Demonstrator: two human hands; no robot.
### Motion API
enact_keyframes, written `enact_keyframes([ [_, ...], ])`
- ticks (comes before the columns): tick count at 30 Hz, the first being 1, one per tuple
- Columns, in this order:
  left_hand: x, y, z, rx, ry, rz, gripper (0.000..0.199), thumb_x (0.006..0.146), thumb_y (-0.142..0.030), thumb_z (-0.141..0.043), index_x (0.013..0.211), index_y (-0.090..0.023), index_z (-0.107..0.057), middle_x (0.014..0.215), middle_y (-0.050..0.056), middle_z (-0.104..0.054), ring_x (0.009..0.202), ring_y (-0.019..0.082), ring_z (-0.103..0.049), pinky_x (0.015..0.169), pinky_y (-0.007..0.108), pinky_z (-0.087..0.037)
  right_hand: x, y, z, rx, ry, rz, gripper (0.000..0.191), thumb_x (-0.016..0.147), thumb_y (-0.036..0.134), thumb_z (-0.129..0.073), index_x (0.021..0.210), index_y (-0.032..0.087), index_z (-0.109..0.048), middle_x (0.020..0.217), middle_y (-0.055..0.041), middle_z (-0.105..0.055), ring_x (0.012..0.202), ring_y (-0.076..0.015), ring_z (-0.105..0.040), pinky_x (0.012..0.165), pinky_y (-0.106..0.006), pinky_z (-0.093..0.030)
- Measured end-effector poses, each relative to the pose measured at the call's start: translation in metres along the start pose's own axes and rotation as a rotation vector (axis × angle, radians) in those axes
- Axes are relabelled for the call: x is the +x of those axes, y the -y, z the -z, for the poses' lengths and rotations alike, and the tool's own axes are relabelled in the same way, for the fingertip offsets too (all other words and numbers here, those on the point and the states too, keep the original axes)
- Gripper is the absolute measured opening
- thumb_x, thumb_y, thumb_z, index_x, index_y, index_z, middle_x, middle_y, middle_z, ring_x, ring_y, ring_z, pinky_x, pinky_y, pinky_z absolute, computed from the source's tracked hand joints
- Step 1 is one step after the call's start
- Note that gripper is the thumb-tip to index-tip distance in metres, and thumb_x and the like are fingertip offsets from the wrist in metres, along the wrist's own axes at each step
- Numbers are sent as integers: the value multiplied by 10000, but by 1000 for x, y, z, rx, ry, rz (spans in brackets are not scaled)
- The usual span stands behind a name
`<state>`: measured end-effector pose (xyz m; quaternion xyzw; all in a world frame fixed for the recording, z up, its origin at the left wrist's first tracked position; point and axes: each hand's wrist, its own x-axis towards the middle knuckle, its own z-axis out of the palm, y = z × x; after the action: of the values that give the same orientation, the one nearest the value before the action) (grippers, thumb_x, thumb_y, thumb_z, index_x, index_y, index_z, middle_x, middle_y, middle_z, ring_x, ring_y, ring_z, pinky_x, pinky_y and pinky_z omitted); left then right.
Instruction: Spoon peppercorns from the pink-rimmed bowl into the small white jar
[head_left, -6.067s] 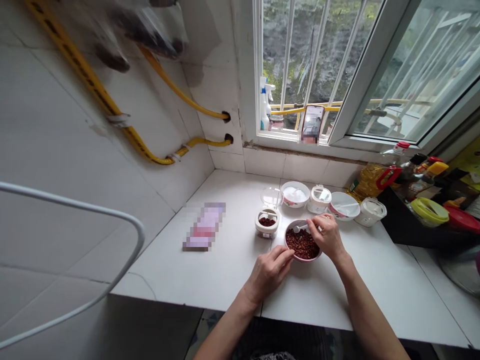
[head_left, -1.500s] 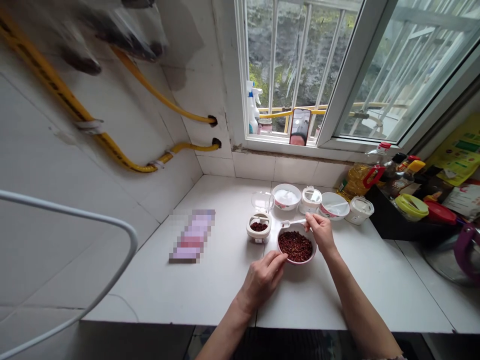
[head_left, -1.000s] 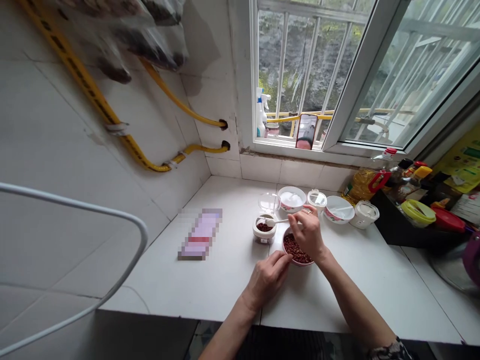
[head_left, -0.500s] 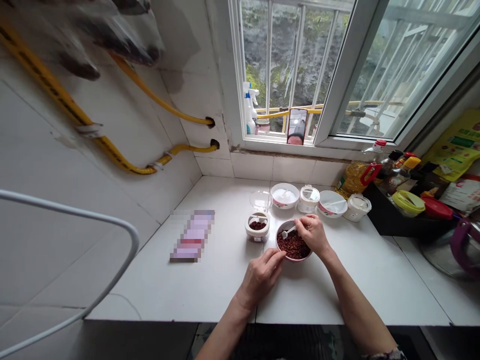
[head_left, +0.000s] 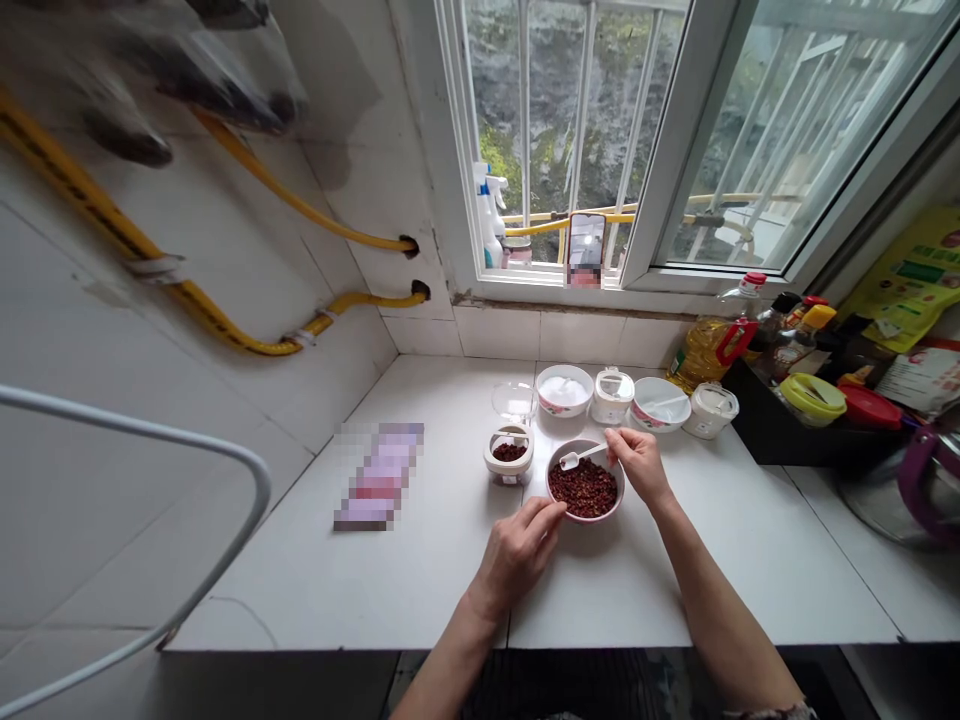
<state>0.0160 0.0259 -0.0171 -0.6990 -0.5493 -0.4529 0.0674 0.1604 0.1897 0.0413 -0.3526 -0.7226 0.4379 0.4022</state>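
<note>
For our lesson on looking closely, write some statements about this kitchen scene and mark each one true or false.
1. The right hand holds a small white spoon. True.
2. The left hand grips the oil bottle. False: it touches the rim of the bowl of dark red grains.
3. The open jar holds dark red grains too. True.
4. The phone lies flat on the counter. False: it stands upright at the window.

Daylight enters a barred window (head_left: 562, 130) above white-tiled walls (head_left: 495, 333).
</note>
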Motion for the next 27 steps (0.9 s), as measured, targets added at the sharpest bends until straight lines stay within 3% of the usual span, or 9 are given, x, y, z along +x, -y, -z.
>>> enact_keyframes([
  [11, -1, 1, -2, 11, -11, 2, 250, 947, -117, -459, 1133, -188, -610, 942, 70, -686, 801, 151, -696, 684, 220, -578, 2, 0, -6, 59, -29, -15, 518, 813, 573, -580, 453, 209, -503, 431, 2, -526, 445, -132, -479, 522, -272, -427],
  [15, -1, 0, -3, 8, -10, 9, 239, 954, -124, -460, 1133, -190, -603, 962, 73, -689, 810, 154, -699, 703, 229, -582, 7, 13, -19, 62, -27, 20, 522, 845, 590, -541, 486, 212, -507, 461, 0, -533, 469, -134, -483, 545, -275, -430],
  [18, 0, -1, -2, 4, -5, 6, 227, 960, -125, -454, 1126, -179, -598, 959, 78, -687, 817, 158, -700, 704, 236, -585, 11, 32, -32, -22, -22, 144, 489, 909, 529, -492, 530, 219, -501, 518, -4, -538, 529, -147, -493, 588, -284, -428],
  [22, 2, -2, 0, 29, -3, 8, 214, 964, -131, -448, 1103, -180, -604, 918, 74, -680, 783, 155, -699, 673, 230, -577, 13, 51, -53, -272, -47, 461, 412, 959, 392, -449, 580, 232, -472, 565, -4, -533, 607, -166, -489, 825, -354, -439],
  [25, 2, -2, 0, 27, -15, 5, 204, 959, -125, -447, 1080, -179, -603, 894, 70, -675, 757, 159, -696, 650, 229, -570, 13, 55, -64, -437, 99, 687, 368, 948, 316, -474, 589, 234, -455, 537, 22, -498, 574, -156, -462, 972, -393, -384],
  [27, 2, -2, 0, 20, -20, 3, 206, 958, -123, -443, 1078, -180, -601, 891, 69, -673, 751, 161, -694, 645, 231, -569, 13, 55, -64, -490, 143, 740, 353, 947, 294, -480, 599, 234, -464, 538, 27, -501, 580, -157, -480, 1000, -396, -365],
])
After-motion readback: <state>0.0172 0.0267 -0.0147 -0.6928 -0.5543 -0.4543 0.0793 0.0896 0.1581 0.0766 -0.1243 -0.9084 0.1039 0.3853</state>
